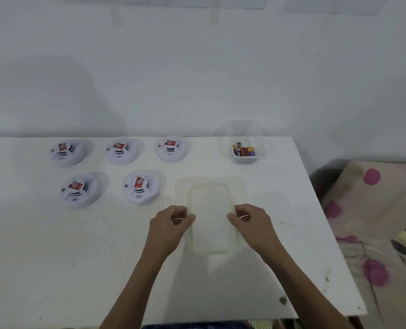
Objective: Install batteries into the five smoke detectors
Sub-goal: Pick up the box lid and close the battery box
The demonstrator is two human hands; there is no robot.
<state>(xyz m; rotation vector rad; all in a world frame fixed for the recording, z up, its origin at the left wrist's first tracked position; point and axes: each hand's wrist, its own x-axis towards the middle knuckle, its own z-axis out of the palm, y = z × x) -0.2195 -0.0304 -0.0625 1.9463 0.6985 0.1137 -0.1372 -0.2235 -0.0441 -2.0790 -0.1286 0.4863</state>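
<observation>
A person's left hand (173,222) and right hand (249,219) pinch the long sides of a translucent rectangular plastic lid (211,219) resting near the middle of the white tabletop (55,257), apparently setting it aside before any battery is fitted. Five round white smoke detectors with red labels (139,189) sit face-up in two rows toward the far left edge; a clear plastic tub (243,148) holding mixed cylindrical batteries (244,151) stands open near the far right corner. The next move likely calls for freeing the hands and turning over a detector, since the battery compartments are hidden underneath. Battery count is unclear.
</observation>
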